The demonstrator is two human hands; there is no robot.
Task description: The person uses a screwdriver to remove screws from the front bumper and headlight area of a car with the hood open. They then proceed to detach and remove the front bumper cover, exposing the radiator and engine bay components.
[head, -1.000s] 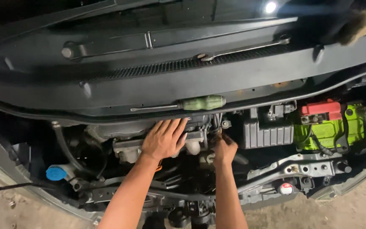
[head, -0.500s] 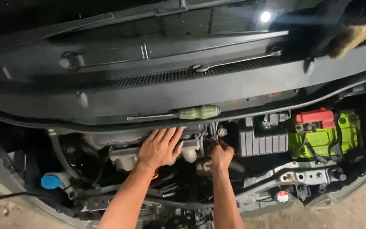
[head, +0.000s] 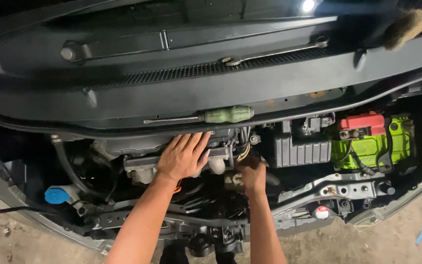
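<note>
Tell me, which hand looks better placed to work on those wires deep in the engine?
Probably the right hand: its fingers are already down among the bundled wires. The left hand lies flat on the grey metal engine top, seemingly bracing.

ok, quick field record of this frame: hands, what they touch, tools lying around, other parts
setting: open engine bay, seen from above
left hand: flat, palm down on the engine top
right hand: reaching down among hoses right of the left hand; what it grips is hidden
screwdriver: green handle, lying on the cowl ledge above the hands
wrench: lying on the cowl grille
battery: green, red terminal cover, at right
blue cap: at left
light: bright spot at top
</note>
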